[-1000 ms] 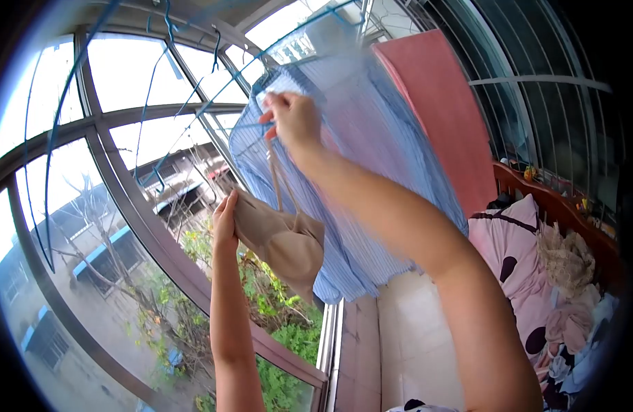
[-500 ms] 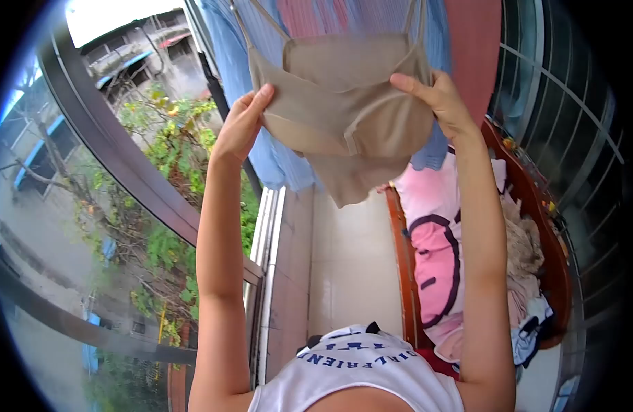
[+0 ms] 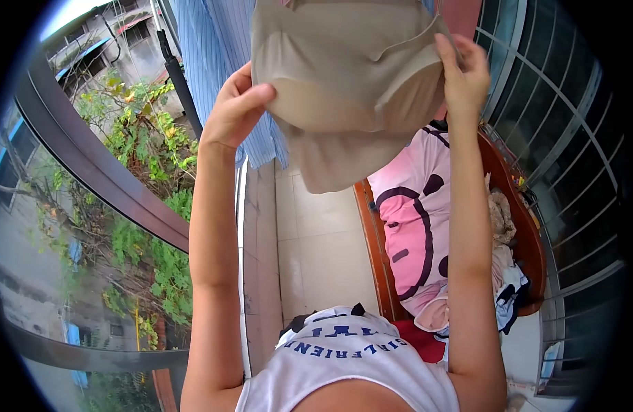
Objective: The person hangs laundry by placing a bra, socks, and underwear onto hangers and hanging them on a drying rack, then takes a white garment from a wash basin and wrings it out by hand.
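A beige camisole with built-in bra cups is stretched between my two raised hands at the top of the view. My left hand pinches its left side, thumb lying on the front of the cup. On the other side, my right hand grips the right edge near the top of the cup, fingers bent round the fabric. The lower part of the camisole hangs loose in a fold. Its top runs up out of view. Directly behind it hangs a light blue pleated garment.
A wooden bench on the right bears a pink cartoon-print cushion and a heap of clothes. Barred windows curve behind it. To the left are a window frame and plants outside. Pale tiles cover the floor.
The camisole has come nearer and higher in view, its straps now mostly out of sight. My right hand has shifted up and outward along its edge. The view has turned slightly right.
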Demonstrator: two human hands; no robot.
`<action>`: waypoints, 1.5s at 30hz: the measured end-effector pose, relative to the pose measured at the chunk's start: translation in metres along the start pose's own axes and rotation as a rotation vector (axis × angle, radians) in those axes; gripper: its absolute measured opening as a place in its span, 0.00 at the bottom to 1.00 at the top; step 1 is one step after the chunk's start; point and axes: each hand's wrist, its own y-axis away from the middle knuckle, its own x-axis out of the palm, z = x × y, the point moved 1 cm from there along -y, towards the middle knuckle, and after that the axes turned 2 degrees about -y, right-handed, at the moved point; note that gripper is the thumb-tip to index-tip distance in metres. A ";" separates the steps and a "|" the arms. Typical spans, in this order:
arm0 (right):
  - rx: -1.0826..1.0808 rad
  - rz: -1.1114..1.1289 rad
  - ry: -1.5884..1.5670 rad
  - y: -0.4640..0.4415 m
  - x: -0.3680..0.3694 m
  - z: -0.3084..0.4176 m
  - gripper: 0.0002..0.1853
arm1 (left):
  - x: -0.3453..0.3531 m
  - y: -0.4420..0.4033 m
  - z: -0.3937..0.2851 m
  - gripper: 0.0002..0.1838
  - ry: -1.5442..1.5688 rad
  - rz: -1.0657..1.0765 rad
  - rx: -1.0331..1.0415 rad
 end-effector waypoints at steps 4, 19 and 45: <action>-0.414 0.299 0.109 0.021 0.010 0.069 0.19 | 0.019 0.000 -0.003 0.25 -0.016 -0.126 -0.056; 0.049 1.221 0.191 0.007 0.055 0.099 0.30 | 0.043 -0.002 -0.004 0.24 -0.056 -0.337 -0.116; 0.251 1.127 -0.228 0.002 0.079 0.108 0.17 | 0.044 0.000 -0.008 0.25 0.023 -0.296 -0.086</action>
